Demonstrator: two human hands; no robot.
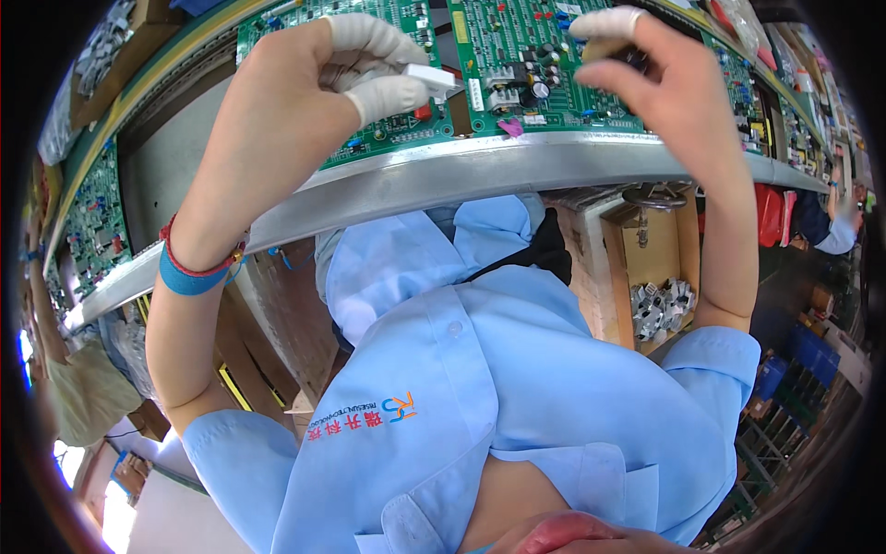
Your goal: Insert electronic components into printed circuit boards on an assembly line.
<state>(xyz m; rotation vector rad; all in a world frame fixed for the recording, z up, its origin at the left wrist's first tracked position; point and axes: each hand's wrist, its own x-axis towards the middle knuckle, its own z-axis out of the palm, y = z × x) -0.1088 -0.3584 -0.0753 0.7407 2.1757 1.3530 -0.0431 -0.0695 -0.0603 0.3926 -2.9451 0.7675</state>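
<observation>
My left hand (pixel 305 102), with white finger cots on its fingertips, pinches a small white block-shaped component (pixel 430 79) between thumb and fingers. Below it lies a green circuit board (pixel 392 138) crowded with parts, including a red one. Over the right part of a second green circuit board (pixel 489 55) hovers my right hand (pixel 669 78), a white cot on its index finger. Its thumb and index finger are apart. A tan and dark shape under that index finger is too unclear to name. Silver heat sinks and black round capacitors (pixel 540 90) stand on this second board.
A metal rail (pixel 415 166) runs along the bench's near edge. Below it at right is an open cardboard box (pixel 637 277) holding metal parts (pixel 660 309). More boards (pixel 97 222) sit at far left. Another person's blue sleeve (pixel 840 235) shows at far right.
</observation>
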